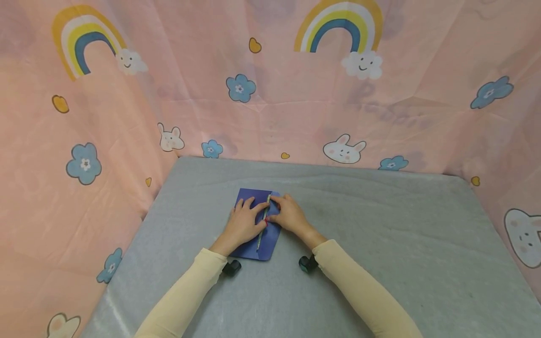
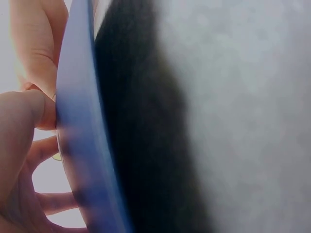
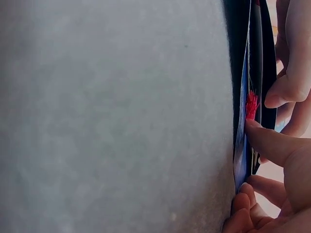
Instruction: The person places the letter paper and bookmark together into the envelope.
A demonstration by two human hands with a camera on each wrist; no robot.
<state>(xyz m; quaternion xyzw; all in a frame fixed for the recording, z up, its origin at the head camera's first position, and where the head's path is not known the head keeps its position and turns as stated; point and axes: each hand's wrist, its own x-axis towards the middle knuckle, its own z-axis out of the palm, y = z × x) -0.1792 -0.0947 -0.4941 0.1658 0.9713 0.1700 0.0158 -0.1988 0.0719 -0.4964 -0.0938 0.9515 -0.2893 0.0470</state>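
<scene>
A flat blue envelope [image 1: 250, 253] lies on the grey cloth, a lighter flap with rounded corners along its right side. A narrow patterned strip [image 1: 259, 240] shows lengthwise beside the flap. My left hand [image 1: 243, 223] rests on the envelope's left part with fingers spread, its thumb and forefinger reaching the strip. From the right, my right hand [image 1: 292, 217] pinches the flap side, fingers curled at its edge. Its thumb touches a small red tassel [image 3: 251, 103] in the right wrist view. In the left wrist view the envelope's edge [image 2: 82, 116] hides part of both hands.
Grey cloth [image 1: 380, 244] covers the table around the envelope. Pink patterned curtains [image 1: 287, 122] hang behind and at both sides. Dark wrist cameras sit below each wrist, one under the left [image 1: 232, 267] and one under the right [image 1: 307, 264].
</scene>
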